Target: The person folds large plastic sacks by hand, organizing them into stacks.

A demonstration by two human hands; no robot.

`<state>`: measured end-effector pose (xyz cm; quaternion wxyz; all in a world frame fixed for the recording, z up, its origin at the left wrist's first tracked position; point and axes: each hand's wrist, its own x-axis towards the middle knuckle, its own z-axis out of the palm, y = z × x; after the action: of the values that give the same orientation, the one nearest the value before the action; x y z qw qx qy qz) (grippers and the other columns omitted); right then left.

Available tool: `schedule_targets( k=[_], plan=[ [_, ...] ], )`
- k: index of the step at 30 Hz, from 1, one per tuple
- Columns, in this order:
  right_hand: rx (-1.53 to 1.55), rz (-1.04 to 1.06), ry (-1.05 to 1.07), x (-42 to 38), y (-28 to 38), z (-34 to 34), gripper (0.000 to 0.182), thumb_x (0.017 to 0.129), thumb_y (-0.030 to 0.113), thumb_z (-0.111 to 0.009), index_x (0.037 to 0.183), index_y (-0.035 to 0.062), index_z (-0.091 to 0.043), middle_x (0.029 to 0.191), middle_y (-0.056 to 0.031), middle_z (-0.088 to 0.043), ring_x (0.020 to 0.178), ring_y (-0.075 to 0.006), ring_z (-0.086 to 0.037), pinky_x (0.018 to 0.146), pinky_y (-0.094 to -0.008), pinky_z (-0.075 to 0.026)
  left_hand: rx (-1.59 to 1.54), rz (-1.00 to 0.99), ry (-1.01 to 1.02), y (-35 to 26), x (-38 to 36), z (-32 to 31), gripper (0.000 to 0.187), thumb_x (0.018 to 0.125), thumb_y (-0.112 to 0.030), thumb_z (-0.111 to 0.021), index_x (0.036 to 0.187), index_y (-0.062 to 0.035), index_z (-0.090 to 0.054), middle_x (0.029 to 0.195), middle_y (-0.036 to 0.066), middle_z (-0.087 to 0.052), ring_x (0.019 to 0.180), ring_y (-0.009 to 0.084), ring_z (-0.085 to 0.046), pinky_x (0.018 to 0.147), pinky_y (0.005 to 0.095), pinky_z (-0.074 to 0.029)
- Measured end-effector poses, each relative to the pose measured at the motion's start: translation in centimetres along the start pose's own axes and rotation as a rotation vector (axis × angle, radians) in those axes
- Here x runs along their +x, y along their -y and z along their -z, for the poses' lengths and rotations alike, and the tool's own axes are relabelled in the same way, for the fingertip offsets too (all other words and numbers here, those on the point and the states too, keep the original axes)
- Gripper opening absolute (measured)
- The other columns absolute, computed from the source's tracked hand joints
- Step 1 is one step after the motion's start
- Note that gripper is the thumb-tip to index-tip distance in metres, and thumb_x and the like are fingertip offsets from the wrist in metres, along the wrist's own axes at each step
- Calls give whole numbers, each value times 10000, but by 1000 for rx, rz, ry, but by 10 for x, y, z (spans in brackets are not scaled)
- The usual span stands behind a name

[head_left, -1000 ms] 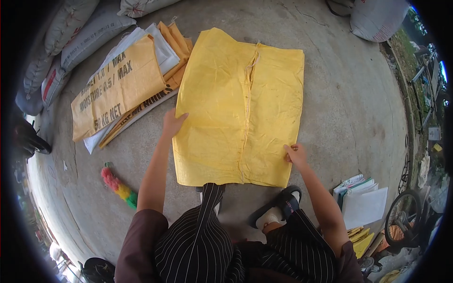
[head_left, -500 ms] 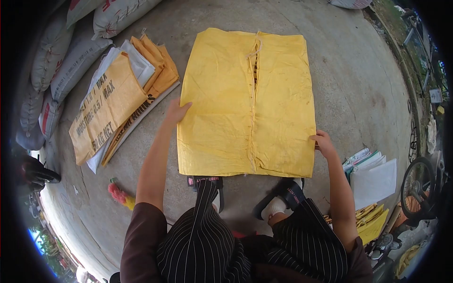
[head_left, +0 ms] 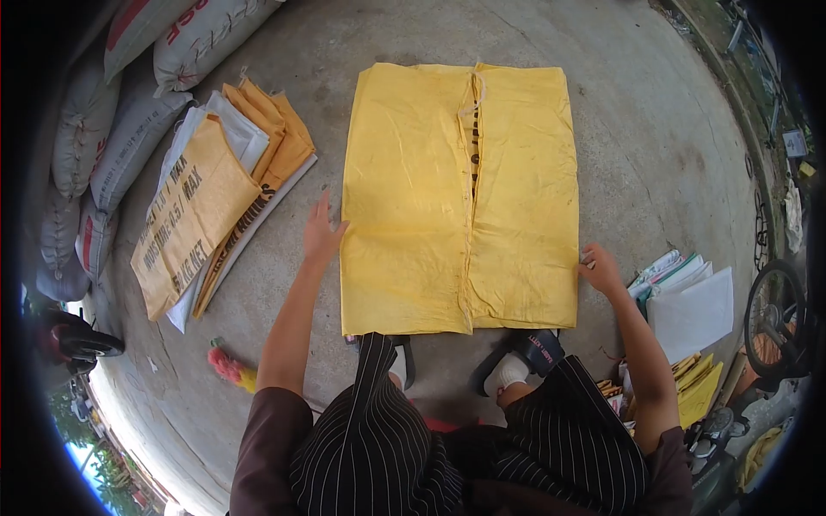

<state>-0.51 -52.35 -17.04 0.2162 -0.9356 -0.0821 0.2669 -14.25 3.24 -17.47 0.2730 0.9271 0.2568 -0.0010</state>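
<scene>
A yellow woven sack lies flat on the concrete floor in front of my feet. A lengthwise seam with a slit runs down it, and dark print shows through the slit. Pale string hangs at the slit's far end. My left hand is beside the sack's left edge, fingers spread, thumb close to the edge and holding nothing. At the right edge is my right hand, its fingers loosely bent and parted, the tips at or just touching the sack's border. Whether they touch is hard to make out.
Folded orange and white sacks lie to the left, below stacked full sacks. A pink and yellow fluffy object is near my left arm. Folded white sacks, yellow sacks and a wheel are at right.
My left hand has let go of the sack's left edge and opened. My right hand's fingers have drawn off the right edge. The sack now lies flatter, slightly lower and to the right in view.
</scene>
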Motion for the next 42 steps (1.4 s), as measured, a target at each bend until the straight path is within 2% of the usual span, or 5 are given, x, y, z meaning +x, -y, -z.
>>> schedule_targets(
  k=[4,10,15,25,42],
  plan=[
    [-302,295,-498,12,61,5,266,766,249,-681,904,47,-574,881,-103,-591,882,-299,-576,665,-399,-487,211,-362,-175,-28,-15,-7,532,745,-158,-704,1232,-70,-510,1096,128,-500,960,283,-535,801,389,-477],
    [-223,48,-266,87,218,-71,311,783,317,-646,855,24,-573,737,-130,-632,699,-316,-637,616,-409,-511,-39,-361,222,-125,-59,-78,348,772,-317,-689,953,-45,-569,902,111,-574,856,292,-569,733,381,-477],
    [-153,-13,-113,106,230,-110,279,803,264,-585,874,-6,-585,811,-165,-649,784,-326,-646,674,-416,-521,50,-41,401,-155,-68,-116,418,813,-437,-602,904,-33,-543,900,149,-625,833,303,-616,716,403,-484],
    [-77,214,89,95,215,-100,202,773,224,-543,851,47,-604,827,-165,-644,777,-329,-622,683,-436,-493,73,-12,481,-172,-41,-114,408,811,-441,-573,879,-38,-573,829,149,-646,811,312,-629,704,417,-487],
    [149,511,196,75,163,-91,235,828,96,-452,1036,67,-555,907,-143,-632,865,-327,-598,761,-396,-476,-159,-389,546,-131,-28,-107,185,874,-125,-501,1002,-40,-606,1008,144,-623,916,298,-594,786,380,-470]
  ],
)
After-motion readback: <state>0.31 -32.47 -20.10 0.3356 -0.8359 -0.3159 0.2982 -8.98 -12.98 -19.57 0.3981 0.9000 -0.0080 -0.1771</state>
